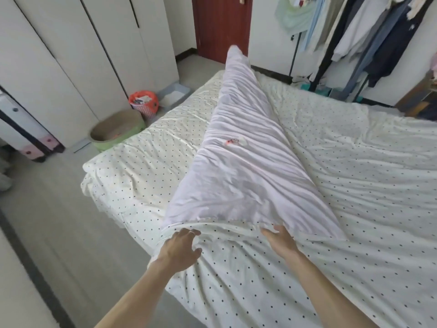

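Observation:
A pale lilac duvet (246,166) with a small red print lies as a long wrinkled band across the cream dotted bed cover (354,185), narrowing toward the far end of the bed. My left hand (181,250) hovers with spread fingers just before the near left corner of the lilac duvet, above the dotted cover. My right hand (279,239) touches the near edge of the lilac duvet, fingers relaxed and tucked slightly under the edge. Neither hand visibly grips cloth.
White wardrobe doors (71,55) stand at the left. On the floor are a green-rimmed round basket (117,131), a red-lined bin (144,102) and a grey tray (175,94). A brown door (221,27) is at the back, a clothes rack (366,36) at the right.

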### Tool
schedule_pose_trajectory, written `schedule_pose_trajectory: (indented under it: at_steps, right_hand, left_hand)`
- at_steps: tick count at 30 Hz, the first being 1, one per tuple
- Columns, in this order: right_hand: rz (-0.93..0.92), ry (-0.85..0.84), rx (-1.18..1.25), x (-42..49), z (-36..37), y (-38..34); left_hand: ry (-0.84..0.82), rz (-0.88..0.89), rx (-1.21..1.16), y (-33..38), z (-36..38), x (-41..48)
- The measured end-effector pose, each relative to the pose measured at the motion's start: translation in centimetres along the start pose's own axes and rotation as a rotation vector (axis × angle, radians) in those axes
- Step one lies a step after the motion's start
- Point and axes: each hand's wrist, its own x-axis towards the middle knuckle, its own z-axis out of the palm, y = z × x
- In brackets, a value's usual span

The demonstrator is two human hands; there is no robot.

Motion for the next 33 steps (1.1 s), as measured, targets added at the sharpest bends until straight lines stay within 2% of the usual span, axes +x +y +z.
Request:
schedule_pose_trajectory:
  at_steps: [5,7,10,13,19,21,23,28,33]
  right_hand:
    - [0.355,0.089,0.394,9.2,2.0,1.2]
    - [0.476,0.174,0.576,12.4,2.1,2.1]
    - [0.540,0.253,0.872,15.3,1.3,3.2]
    - [0.579,0.236,1.114,17.5,-0.3,4.1]
    - [0.470,0.134,1.249,18.7,-2.2,2.1]
    - [0.397,0.065,1.292,18.4,-2.9,0.4]
    - [0.346,0.069,1.289,18.0,-4.1,-0.7]
    - [0.351,0.227,1.413,17.7,-7.6,-2.3]
    - [0.188,0.222,1.291,17.3,-6.6,-8.2]
  left_hand:
    - [-0.112,0.068,0.070,1.5,2.3,7.7]
    - [-0.166,0.098,0.102,2.5,3.9,11.3]
    - [-0.189,0.160,0.141,4.6,5.4,14.6]
    - [-0.248,0.250,0.205,7.5,6.8,17.7]
    - [-0.294,0.373,0.275,14.1,8.4,22.8]
    - [-0.259,0.361,0.298,15.8,8.1,23.7]
    - [-0.187,0.315,0.247,16.6,7.0,24.6]
    - [-0.161,0.246,0.049,15.7,0.9,25.8]
    - [-0.140,0.183,-0.088,10.1,-6.7,26.3]
